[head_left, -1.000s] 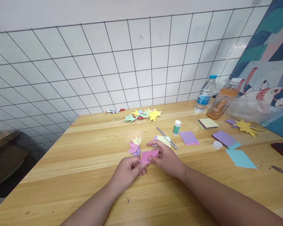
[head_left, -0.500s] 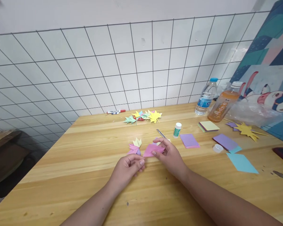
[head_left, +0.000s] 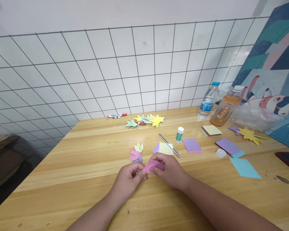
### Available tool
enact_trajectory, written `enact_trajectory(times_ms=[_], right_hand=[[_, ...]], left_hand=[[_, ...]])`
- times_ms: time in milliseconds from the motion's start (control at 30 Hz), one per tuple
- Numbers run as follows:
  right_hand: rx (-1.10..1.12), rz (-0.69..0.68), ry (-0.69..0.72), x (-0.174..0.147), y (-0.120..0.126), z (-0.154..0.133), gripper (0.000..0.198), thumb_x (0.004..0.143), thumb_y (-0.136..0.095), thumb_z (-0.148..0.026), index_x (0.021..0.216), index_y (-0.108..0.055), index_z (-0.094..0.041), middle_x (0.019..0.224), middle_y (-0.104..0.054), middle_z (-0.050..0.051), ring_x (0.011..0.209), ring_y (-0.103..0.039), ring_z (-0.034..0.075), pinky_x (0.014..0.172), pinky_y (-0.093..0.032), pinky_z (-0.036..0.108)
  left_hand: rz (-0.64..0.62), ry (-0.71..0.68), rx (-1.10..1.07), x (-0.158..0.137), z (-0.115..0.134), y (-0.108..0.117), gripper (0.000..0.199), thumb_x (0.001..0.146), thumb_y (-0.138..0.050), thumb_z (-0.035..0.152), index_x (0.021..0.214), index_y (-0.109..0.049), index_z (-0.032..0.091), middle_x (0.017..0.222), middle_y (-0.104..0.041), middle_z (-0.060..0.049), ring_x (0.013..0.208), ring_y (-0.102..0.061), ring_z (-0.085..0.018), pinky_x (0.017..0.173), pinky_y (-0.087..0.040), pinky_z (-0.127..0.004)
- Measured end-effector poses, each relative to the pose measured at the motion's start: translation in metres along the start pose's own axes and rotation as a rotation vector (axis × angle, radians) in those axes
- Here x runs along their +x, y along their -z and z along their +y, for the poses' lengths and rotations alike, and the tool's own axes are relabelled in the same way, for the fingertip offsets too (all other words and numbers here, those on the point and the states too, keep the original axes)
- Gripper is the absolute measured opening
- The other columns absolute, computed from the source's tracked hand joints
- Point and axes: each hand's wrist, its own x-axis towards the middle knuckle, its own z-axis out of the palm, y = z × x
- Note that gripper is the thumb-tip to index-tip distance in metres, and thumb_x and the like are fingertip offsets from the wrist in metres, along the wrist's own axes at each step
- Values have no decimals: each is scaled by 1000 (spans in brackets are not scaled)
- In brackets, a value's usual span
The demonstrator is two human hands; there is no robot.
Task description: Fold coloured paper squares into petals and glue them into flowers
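A piece of pink paper [head_left: 151,166] is held between my two hands, low over the wooden table. My left hand [head_left: 131,178] pinches its left corner between thumb and fingertips. On the other side, my right hand [head_left: 170,170] grips the paper with the thumb in front and the fingers behind, and the sheet looks bent over. Just beyond my hands lie folded paper pieces [head_left: 136,154] in yellow, pink and purple. Near my right fingers are a pale yellow sheet [head_left: 165,148] with purple paper beside it, and a slim utility knife [head_left: 170,145].
A glue stick [head_left: 179,134] stands by a purple paper stack [head_left: 192,145]. Farther right are a white cap [head_left: 221,153], blue paper [head_left: 245,167], a water bottle [head_left: 208,101] and an orange drink bottle [head_left: 227,106]. Folded paper leaves [head_left: 145,120] and markers [head_left: 117,115] lie near the tiled wall.
My right hand has come down and nearer with the pink paper, which now looks bent. The left hand has closed on its corner. The knife and yellow sheet show more fully.
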Motion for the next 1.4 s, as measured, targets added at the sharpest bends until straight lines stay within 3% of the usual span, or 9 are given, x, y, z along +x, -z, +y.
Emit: enact_trajectory(times_ms=[167, 400, 533, 767, 933, 1200, 1300, 1400], right_hand=[[108, -36, -100, 0, -4, 0, 8, 72, -56, -16, 78, -59, -19, 71, -59, -3, 66, -53, 11, 58, -39, 20], [194, -69, -15, 2, -6, -1, 16, 71, -55, -12, 79, -66, -19, 79, -65, -1, 75, -58, 13, 70, -43, 23], [325, -19, -104, 3, -5, 3, 15, 69, -52, -10, 73, -65, -18, 73, -63, 0, 68, -57, 12, 64, -44, 22], [375, -44, -19, 3, -2, 5, 20, 66, -53, -8, 70, -70, -19, 82, -63, 2, 77, -57, 14, 67, -44, 24], [428, -71, -123, 3, -3, 8, 19, 65, -52, -10, 72, -68, -18, 75, -63, 0, 62, -52, 10, 55, -40, 20], [475, -70, -203, 4, -2, 5, 23, 64, -50, -13, 79, -67, -17, 72, -63, 0, 60, -52, 10, 55, -42, 21], [591, -39, -326, 3, 1, 1, 28, 72, -49, -26, 94, -64, -19, 76, -63, 1, 65, -58, 14, 58, -48, 26], [511, -51, -344, 3, 1, 1, 28, 77, -52, -41, 91, -64, -20, 73, -60, 1, 63, -58, 15, 55, -50, 27]], left_hand=[[-119, -23, 41, 1, -1, 2, 28, 82, -53, 40, 73, -63, 16, 67, -65, -3, 63, -56, -15, 61, -40, -24], [-100, 26, 124, 1, -5, 0, 29, 82, -52, 41, 70, -64, 16, 66, -65, -3, 62, -56, -15, 60, -40, -24], [-140, 23, 58, 1, 2, 1, 32, 80, -55, 45, 73, -65, 16, 66, -65, -3, 62, -56, -15, 61, -41, -24], [-179, 78, -95, 2, 1, 5, 36, 76, -58, 51, 75, -66, 15, 65, -66, -4, 59, -55, -14, 59, -41, -24], [-228, 32, -157, 1, 0, 8, 33, 79, -58, 47, 80, -66, 15, 71, -67, -5, 63, -56, -14, 62, -42, -24], [-148, 75, -112, 4, -4, 5, 39, 81, -53, 51, 72, -65, 15, 62, -65, -4, 55, -54, -12, 56, -41, -23], [-75, 68, -53, 3, -2, 3, 38, 81, -51, 50, 71, -63, 15, 60, -63, -2, 54, -54, -13, 55, -42, -23], [-36, 23, 18, 1, -2, 1, 35, 84, -48, 46, 69, -61, 16, 60, -61, -2, 55, -54, -13, 56, -42, -23]])
